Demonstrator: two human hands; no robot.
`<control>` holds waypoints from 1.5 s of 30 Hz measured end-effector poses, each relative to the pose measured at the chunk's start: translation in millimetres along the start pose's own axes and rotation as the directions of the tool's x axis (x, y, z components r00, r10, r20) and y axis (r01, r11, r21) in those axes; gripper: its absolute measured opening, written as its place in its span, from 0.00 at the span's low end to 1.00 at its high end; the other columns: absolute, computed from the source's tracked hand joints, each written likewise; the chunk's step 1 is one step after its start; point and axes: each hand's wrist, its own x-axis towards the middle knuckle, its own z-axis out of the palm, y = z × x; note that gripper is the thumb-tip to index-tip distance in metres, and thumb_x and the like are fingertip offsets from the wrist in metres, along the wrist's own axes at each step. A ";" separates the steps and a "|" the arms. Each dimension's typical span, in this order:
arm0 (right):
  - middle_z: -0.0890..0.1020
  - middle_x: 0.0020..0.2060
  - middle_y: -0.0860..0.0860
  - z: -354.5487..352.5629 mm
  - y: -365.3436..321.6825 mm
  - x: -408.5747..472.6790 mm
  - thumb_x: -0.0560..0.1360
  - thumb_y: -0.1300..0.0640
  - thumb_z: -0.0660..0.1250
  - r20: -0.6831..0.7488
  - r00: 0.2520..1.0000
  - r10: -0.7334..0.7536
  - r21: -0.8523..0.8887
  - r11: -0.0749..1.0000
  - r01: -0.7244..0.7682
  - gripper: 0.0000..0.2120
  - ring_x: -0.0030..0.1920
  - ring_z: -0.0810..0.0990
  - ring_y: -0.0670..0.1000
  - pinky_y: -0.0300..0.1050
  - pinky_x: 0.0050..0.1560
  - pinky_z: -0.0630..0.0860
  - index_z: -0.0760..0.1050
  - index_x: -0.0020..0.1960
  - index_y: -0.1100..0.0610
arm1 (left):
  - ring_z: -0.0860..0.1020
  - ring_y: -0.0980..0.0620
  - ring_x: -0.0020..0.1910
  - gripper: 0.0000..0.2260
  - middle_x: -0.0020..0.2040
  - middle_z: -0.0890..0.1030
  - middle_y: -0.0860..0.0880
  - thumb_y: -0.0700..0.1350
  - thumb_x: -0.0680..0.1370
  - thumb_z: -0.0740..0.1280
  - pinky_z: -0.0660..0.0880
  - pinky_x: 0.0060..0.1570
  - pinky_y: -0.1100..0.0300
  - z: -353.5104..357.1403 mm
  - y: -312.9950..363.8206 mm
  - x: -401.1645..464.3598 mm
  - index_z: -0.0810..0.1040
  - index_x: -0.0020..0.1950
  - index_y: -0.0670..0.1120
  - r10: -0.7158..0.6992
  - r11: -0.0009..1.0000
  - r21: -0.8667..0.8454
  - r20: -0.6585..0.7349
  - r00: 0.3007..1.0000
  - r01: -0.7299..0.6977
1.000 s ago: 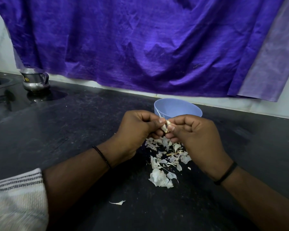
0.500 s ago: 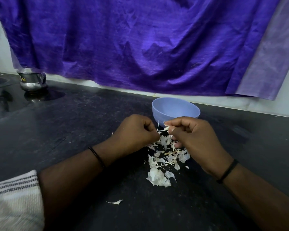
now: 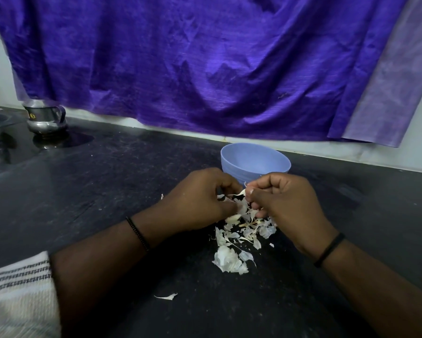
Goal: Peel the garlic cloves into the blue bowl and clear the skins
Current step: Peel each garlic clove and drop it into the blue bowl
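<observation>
While both hands [image 3: 244,203] pinch garlic clove [image 3: 240,206] – blue bowl [image 3: 255,164] contents unseen

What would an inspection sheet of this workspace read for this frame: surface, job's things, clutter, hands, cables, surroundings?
Surface: dark counter, scuffed and dusty.
Job's things: blue bowl upright beyond the hands, contents hidden; garlic clove between the fingertips; garlic skins piled below the hands.
Clutter: a stray skin lying nearer the person.
Hands: left hand and right hand both pinch at the clove.
Cables: nothing seen.
Surroundings: purple cloth hanging on the wall; steel jug far left.
</observation>
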 end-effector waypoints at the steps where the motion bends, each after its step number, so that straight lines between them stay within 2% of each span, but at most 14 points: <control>1: 0.86 0.34 0.52 0.6 -0.2 -0.1 0.74 0.65 0.72 0.005 1.000 0.001 0.007 1.000 -0.001 0.04 0.31 0.82 0.46 0.39 0.32 0.77 0.83 0.43 0.58 | 0.75 0.67 0.38 0.08 0.42 0.78 0.59 0.48 0.73 0.76 0.71 0.39 0.67 0.5 -0.1 -0.3 0.85 0.51 0.54 0.015 1.000 0.001 -0.016 1.000 -0.015; 7: 0.85 0.34 0.52 5.0 -2.0 -3.2 0.76 0.63 0.70 0.033 0.999 -0.023 -0.003 1.000 0.023 0.05 0.33 0.81 0.45 0.37 0.33 0.76 0.83 0.43 0.57 | 0.77 0.57 0.39 0.05 0.40 0.81 0.54 0.47 0.77 0.72 0.75 0.39 0.55 0.1 -0.2 0.3 0.85 0.46 0.48 0.112 0.986 0.130 -0.034 0.993 -0.107; 12: 0.84 0.33 0.45 5.5 -1.8 -6.6 0.77 0.57 0.70 -0.012 0.990 -0.138 -0.226 0.965 0.132 0.06 0.33 0.81 0.41 0.40 0.36 0.79 0.82 0.41 0.52 | 0.75 0.53 0.36 0.10 0.37 0.77 0.51 0.47 0.79 0.63 0.74 0.38 0.49 -2.1 7.1 -0.1 0.77 0.39 0.46 0.146 0.948 0.282 0.017 0.989 -0.145; 14: 0.84 0.33 0.44 7.0 -2.3 -9.0 0.77 0.55 0.70 -0.007 0.986 -0.169 -0.269 0.950 0.161 0.07 0.34 0.82 0.42 0.40 0.37 0.80 0.82 0.40 0.51 | 0.75 0.51 0.34 0.13 0.36 0.76 0.50 0.49 0.79 0.60 0.74 0.36 0.49 -0.5 10.1 -0.4 0.74 0.37 0.47 0.136 0.930 0.340 0.032 0.990 -0.139; 17: 0.84 0.33 0.45 9.0 -2.6 -10.4 0.77 0.55 0.70 0.002 0.987 -0.161 -0.260 0.953 0.156 0.07 0.34 0.81 0.42 0.41 0.37 0.80 0.81 0.40 0.51 | 0.75 0.52 0.33 0.15 0.35 0.76 0.50 0.54 0.75 0.56 0.73 0.33 0.52 2.9 12.1 -0.5 0.75 0.36 0.47 0.100 0.934 0.342 0.015 0.995 -0.099; 21: 0.85 0.35 0.45 9.3 -3.6 -9.3 0.78 0.52 0.69 0.017 0.995 -0.095 -0.221 0.971 0.096 0.07 0.34 0.82 0.42 0.40 0.37 0.79 0.81 0.42 0.50 | 0.75 0.53 0.33 0.11 0.36 0.76 0.51 0.50 0.77 0.63 0.71 0.33 0.56 1.1 12.1 0.9 0.75 0.35 0.49 0.086 0.944 0.323 -0.039 0.996 -0.069; 24: 0.84 0.33 0.46 8.4 -5.4 -8.5 0.79 0.47 0.65 0.090 0.995 -0.043 -0.330 0.941 0.070 0.13 0.33 0.80 0.42 0.43 0.37 0.77 0.79 0.40 0.52 | 0.74 0.53 0.33 0.11 0.35 0.75 0.51 0.47 0.77 0.65 0.69 0.32 0.57 -0.1 13.0 1.1 0.73 0.35 0.49 0.109 0.944 0.318 -0.048 0.993 -0.088; 26: 0.83 0.32 0.48 8.6 -6.4 -8.4 0.80 0.47 0.62 0.124 0.992 -0.026 -0.353 0.933 0.068 0.15 0.31 0.78 0.42 0.44 0.37 0.75 0.79 0.40 0.53 | 0.74 0.53 0.33 0.12 0.34 0.75 0.51 0.47 0.78 0.65 0.69 0.32 0.56 0.9 12.7 1.1 0.72 0.35 0.49 0.125 0.948 0.301 -0.042 0.991 -0.107; 30: 0.78 0.32 0.48 7.7 -6.3 -7.7 0.82 0.49 0.60 0.157 0.986 -0.048 -0.352 0.931 0.101 0.15 0.33 0.75 0.44 0.45 0.39 0.74 0.77 0.43 0.57 | 0.74 0.53 0.31 0.12 0.33 0.75 0.51 0.44 0.77 0.65 0.71 0.32 0.54 3.0 8.8 -0.1 0.72 0.33 0.49 0.128 0.980 0.163 -0.071 0.989 -0.115; 33: 0.74 0.29 0.48 9.4 -5.2 -8.2 0.83 0.51 0.59 0.150 0.982 -0.116 -0.352 0.922 0.163 0.16 0.30 0.70 0.42 0.36 0.32 0.67 0.74 0.42 0.60 | 0.70 0.58 0.28 0.15 0.29 0.73 0.53 0.41 0.76 0.67 0.68 0.30 0.59 6.4 8.9 0.2 0.70 0.30 0.51 0.058 0.998 -0.003 -0.094 0.994 -0.058; 37: 0.73 0.27 0.44 12.0 -4.9 -8.6 0.83 0.53 0.60 0.127 0.976 -0.179 -0.308 0.928 0.211 0.15 0.29 0.69 0.41 0.35 0.30 0.65 0.72 0.40 0.58 | 0.68 0.60 0.24 0.13 0.25 0.74 0.53 0.42 0.77 0.68 0.65 0.26 0.64 8.6 13.1 -1.2 0.76 0.32 0.44 -0.034 0.989 -0.147 -0.092 0.995 0.021; 42: 0.73 0.27 0.39 13.5 -6.4 -7.3 0.83 0.55 0.59 0.153 0.963 -0.223 -0.205 0.946 0.252 0.13 0.30 0.69 0.40 0.33 0.32 0.64 0.71 0.39 0.54 | 0.74 0.54 0.23 0.10 0.26 0.76 0.45 0.37 0.77 0.65 0.69 0.27 0.64 7.1 17.6 -1.7 0.77 0.36 0.36 -0.142 0.913 -0.395 -0.079 0.987 0.100; 45: 0.76 0.31 0.42 12.9 -8.0 -6.2 0.84 0.56 0.59 0.186 0.956 -0.228 -0.112 0.961 0.251 0.12 0.32 0.71 0.39 0.33 0.35 0.68 0.74 0.42 0.55 | 0.74 0.53 0.22 0.12 0.26 0.75 0.47 0.34 0.79 0.62 0.68 0.24 0.63 3.3 20.2 -1.0 0.77 0.36 0.38 -0.190 0.841 -0.521 -0.035 0.981 0.144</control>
